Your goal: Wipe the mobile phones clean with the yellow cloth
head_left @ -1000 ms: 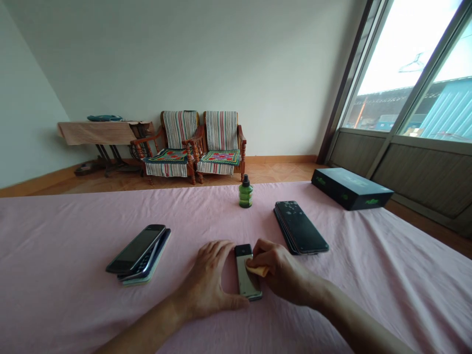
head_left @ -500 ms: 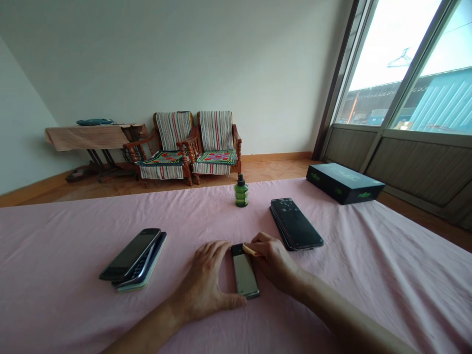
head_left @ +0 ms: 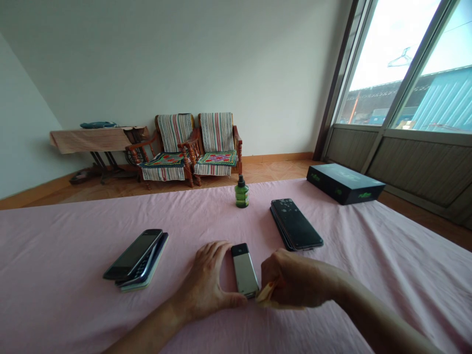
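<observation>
A small mobile phone (head_left: pixel 246 271), silver with a black top end, lies back up on the pink cloth. My left hand (head_left: pixel 207 275) holds it lengthwise, fingertips at the far end and thumb at the near end. Closed around a pale yellow cloth (head_left: pixel 266 295), my right hand (head_left: pixel 291 278) is at the phone's near right corner. Part of the yellow cloth is hidden under the fingers.
Left of my hands lies a stack of phones (head_left: pixel 136 258). On the right is a stack of larger black phones (head_left: pixel 297 223). A green spray bottle (head_left: pixel 242 193) stands farther back, and a black box (head_left: pixel 344 183) sits at the far right. Two wooden chairs (head_left: pixel 216 142) stand beyond.
My right hand has moved with the yellow cloth from the phone's far end toward me, to its near right corner. The left hand stays on the phone.
</observation>
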`<state>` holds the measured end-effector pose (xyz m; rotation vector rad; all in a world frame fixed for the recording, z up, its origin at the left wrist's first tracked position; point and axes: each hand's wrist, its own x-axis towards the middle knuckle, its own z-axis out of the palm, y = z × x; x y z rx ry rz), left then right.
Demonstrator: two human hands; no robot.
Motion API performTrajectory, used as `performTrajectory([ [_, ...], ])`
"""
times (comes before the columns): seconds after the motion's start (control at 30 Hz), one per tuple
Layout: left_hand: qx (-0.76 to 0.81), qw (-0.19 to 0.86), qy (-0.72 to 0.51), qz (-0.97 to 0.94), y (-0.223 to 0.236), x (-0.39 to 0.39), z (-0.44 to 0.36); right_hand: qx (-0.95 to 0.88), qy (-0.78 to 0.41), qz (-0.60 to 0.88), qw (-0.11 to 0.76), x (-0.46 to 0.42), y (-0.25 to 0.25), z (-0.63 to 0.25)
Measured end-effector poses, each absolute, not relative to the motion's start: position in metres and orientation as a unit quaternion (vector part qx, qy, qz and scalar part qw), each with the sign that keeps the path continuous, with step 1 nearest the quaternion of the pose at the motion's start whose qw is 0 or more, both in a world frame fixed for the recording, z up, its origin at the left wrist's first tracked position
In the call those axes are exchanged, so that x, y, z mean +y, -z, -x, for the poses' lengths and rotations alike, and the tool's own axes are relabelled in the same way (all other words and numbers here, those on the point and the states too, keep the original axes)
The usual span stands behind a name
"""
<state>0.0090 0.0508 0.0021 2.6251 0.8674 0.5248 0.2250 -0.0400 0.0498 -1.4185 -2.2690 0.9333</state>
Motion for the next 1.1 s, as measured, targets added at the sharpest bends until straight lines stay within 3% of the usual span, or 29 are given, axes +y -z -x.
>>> performTrajectory([
  [0.17,0.296,0.164,-0.189,-0.922,-0.002,0.051,-0.009,-0.789,-0.271,0.493,0.245,-0.037,-0.05,-0.224],
  [0.5,0.278,0.14,-0.21,-0.927,0.002,0.049,-0.013,-0.824,-0.257,0.396,0.314,-0.039,-0.039,-0.193],
  [0.83,0.303,0.168,-0.191,-0.918,-0.002,0.049,-0.01,-0.806,-0.245,0.474,0.254,-0.035,-0.04,-0.213],
  [1.1,0.294,0.168,-0.193,-0.921,0.0,0.05,-0.01,-0.828,-0.263,0.429,0.247,-0.037,-0.041,-0.209],
])
